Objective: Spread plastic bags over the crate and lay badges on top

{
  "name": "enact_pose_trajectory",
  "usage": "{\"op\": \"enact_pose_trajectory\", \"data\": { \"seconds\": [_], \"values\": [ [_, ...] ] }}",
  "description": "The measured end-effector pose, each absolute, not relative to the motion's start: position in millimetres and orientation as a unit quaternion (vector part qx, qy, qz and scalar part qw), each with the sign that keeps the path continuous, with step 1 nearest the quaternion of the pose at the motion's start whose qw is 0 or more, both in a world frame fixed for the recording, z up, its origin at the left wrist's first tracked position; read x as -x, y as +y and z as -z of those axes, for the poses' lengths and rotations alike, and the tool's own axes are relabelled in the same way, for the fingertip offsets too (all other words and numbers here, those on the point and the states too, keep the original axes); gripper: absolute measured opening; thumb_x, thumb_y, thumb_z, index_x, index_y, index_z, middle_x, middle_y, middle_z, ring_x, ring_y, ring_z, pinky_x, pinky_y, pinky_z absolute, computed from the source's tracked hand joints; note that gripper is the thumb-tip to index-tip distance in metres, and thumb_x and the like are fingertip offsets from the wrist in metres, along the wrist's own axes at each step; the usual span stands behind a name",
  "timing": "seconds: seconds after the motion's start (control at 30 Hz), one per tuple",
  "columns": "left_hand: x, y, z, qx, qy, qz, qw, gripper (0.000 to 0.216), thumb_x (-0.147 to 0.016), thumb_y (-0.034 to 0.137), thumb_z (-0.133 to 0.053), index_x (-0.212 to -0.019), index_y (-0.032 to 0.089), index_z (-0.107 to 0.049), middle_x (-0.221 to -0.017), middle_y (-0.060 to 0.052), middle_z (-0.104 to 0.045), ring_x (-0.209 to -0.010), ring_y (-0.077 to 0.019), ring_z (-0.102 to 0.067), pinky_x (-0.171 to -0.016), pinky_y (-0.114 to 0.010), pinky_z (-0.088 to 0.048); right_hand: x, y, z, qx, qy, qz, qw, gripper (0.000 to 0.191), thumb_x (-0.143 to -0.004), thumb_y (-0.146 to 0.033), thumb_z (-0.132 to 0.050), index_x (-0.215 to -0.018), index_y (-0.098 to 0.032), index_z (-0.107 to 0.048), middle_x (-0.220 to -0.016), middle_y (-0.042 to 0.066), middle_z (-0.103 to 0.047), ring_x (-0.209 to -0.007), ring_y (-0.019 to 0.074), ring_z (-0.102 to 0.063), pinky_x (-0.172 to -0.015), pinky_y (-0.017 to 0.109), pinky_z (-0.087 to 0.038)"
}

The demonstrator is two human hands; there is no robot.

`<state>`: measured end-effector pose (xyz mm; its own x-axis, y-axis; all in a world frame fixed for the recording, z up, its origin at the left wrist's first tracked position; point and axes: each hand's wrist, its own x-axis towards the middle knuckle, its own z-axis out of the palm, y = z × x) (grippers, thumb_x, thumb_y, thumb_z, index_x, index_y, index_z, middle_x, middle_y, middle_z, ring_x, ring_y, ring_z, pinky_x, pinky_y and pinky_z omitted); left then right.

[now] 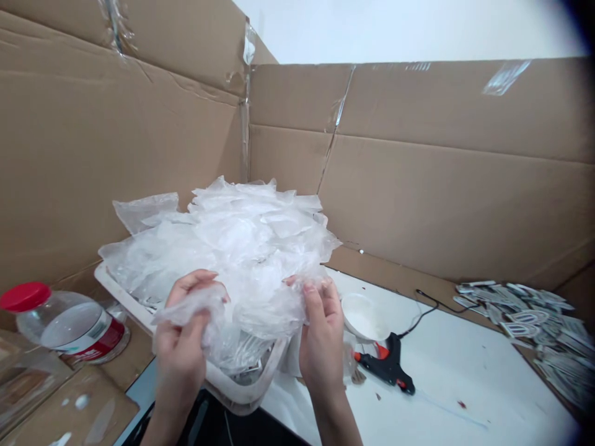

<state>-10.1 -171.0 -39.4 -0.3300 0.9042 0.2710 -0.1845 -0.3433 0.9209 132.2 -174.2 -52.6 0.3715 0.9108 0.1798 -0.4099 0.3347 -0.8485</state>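
Note:
My left hand [183, 334] pinches crumpled clear plastic between thumb and fingers, over the front of a white plastic basket [242, 396]. On the other side, my right hand [323, 328] grips the same kind of thin plastic bag [274, 313] near its edge. Whether both hands hold one bag or two, I cannot tell. Behind them a large heap of clear plastic bags [232, 229] rises above the basket's rim. Under the bags at the front, some flat pieces show through, partly hidden.
A black glue gun [388, 365] with an orange trigger lies on the white table, near a white bowl [365, 316]. Many flat pieces [534, 322] are piled at the right. A red-lidded jar [79, 328] lies tilted at left. Cardboard walls [441, 186] enclose the back and left.

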Motion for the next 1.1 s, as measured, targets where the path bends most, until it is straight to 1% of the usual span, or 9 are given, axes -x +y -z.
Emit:
{"op": "enact_pose_trajectory", "data": {
  "seconds": [0.1, 0.2, 0.37, 0.5, 0.67, 0.8, 0.9, 1.0, 1.1],
  "values": [
    [5.5, -174.8, 42.5, -0.595, 0.446, -0.589, 0.316, 0.03, -0.066, 0.029, -0.066, -0.094, 0.021, -0.066, -0.087, -0.003, -0.06, -0.077, -0.0191, -0.057, -0.064, -0.025, -0.047, -128.9, -175.1, 50.5, 0.381, -0.382, -0.423, 0.728, 0.022, -0.09, -0.04, -0.055, -0.081, -0.021, -0.056, -0.083, -0.002, -0.059, -0.073, 0.0103, -0.052, -0.068, 0.021, -0.043],
    [2.4, -171.8, 42.9, -0.695, 0.437, -0.501, 0.273, 0.012, -0.069, 0.027, -0.068, -0.08, 0.021, -0.067, -0.078, -0.001, -0.054, -0.072, -0.0167, -0.055, -0.064, -0.025, -0.045, -127.6, -175.0, 48.3, 0.368, -0.401, -0.44, 0.714, 0.027, -0.091, -0.042, -0.053, -0.075, -0.021, -0.049, -0.072, -0.004, -0.05, -0.065, 0.0085, -0.045, -0.062, 0.018, -0.041],
    [3.5, -162.5, 48.3, -0.552, 0.424, -0.652, 0.301, 0.008, -0.08, 0.025, -0.057, -0.076, 0.019, -0.056, -0.088, 0.0, -0.058, -0.056, -0.0084, -0.049, -0.05, -0.019, -0.04, -132.7, -171.3, 51.4, 0.351, -0.365, -0.482, 0.715, 0.028, -0.088, -0.047, -0.057, -0.08, -0.024, -0.043, -0.065, -0.007, -0.042, -0.054, 0.0071, -0.036, -0.049, 0.016, -0.034],
    [3.9, -161.1, 51.7, -0.465, 0.445, -0.69, 0.33, 0.022, -0.087, 0.04, -0.055, -0.084, 0.019, -0.056, -0.076, 0.001, -0.061, -0.044, -0.0075, -0.045, -0.043, -0.02, -0.038, -137.5, -169.7, 55.7, 0.327, -0.358, -0.512, 0.709, 0.04, -0.081, -0.045, -0.067, -0.111, -0.031, -0.044, -0.072, -0.006, -0.051, -0.053, 0.0082, -0.044, -0.05, 0.019, -0.039],
    [-4.2, -169.7, 48.2, -0.436, 0.509, -0.607, 0.427, 0.056, -0.055, 0.056, -0.078, -0.092, 0.016, -0.061, -0.073, -0.003, -0.067, -0.059, -0.0178, -0.061, -0.051, -0.024, -0.049, -134.6, -173.1, 52.4, 0.286, -0.354, -0.544, 0.705, 0.078, -0.074, -0.048, -0.072, -0.139, -0.036, -0.031, -0.086, 0.0, -0.062, -0.071, 0.0179, -0.062, -0.063, 0.029, -0.051],
    [-7.2, -173.9, 47.9, -0.413, 0.56, -0.58, 0.423, 0.044, -0.063, 0.056, -0.072, -0.076, 0.015, -0.065, -0.069, -0.005, -0.069, -0.068, -0.0211, -0.065, -0.06, -0.025, -0.051, -135.2, -174.6, 51.9, 0.272, -0.341, -0.599, 0.672, 0.096, -0.06, -0.042, -0.084, -0.141, -0.033, -0.033, -0.113, 0.005, -0.064, -0.104, 0.0251, -0.061, -0.086, 0.037, -0.051],
    [-0.4, -171.5, 52.8, -0.439, 0.571, -0.591, 0.362, 0.042, -0.063, 0.057, -0.072, -0.063, 0.016, -0.063, -0.058, -0.003, -0.065, -0.058, -0.0185, -0.061, -0.053, -0.024, -0.048, -142.0, -174.2, 58.9, 0.279, -0.343, -0.679, 0.586, 0.072, -0.056, -0.035, -0.087, -0.122, -0.024, -0.059, -0.105, 0.006, -0.068, -0.097, 0.0232, -0.064, -0.085, 0.034, -0.051],
    [5.5, -171.9, 53.4, -0.465, 0.563, -0.602, 0.322, 0.042, -0.064, 0.055, -0.073, -0.053, 0.017, -0.058, -0.045, 0.001, -0.053, -0.046, -0.0144, -0.051, -0.047, -0.024, -0.042, -151.6, -175.3, 67.0, 0.31, -0.34, -0.698, 0.549, 0.034, -0.063, -0.037, -0.083, -0.088, -0.015, -0.073, -0.072, 0.003, -0.068, -0.061, 0.0132, -0.06, -0.06, 0.024, -0.05],
    [4.4, -176.8, 46.8, -0.451, 0.578, -0.611, 0.299, 0.036, -0.067, 0.051, -0.073, -0.058, 0.018, -0.062, -0.042, 0.004, -0.045, -0.043, -0.012, -0.043, -0.045, -0.023, -0.035, -160.3, -179.5, 70.5, 0.366, -0.345, -0.653, 0.566, 0.033, -0.071, -0.046, -0.076, -0.08, -0.014, -0.075, -0.049, -0.002, -0.056, -0.036, 0.0044, -0.036, -0.034, 0.017, -0.029]
  ]
}}
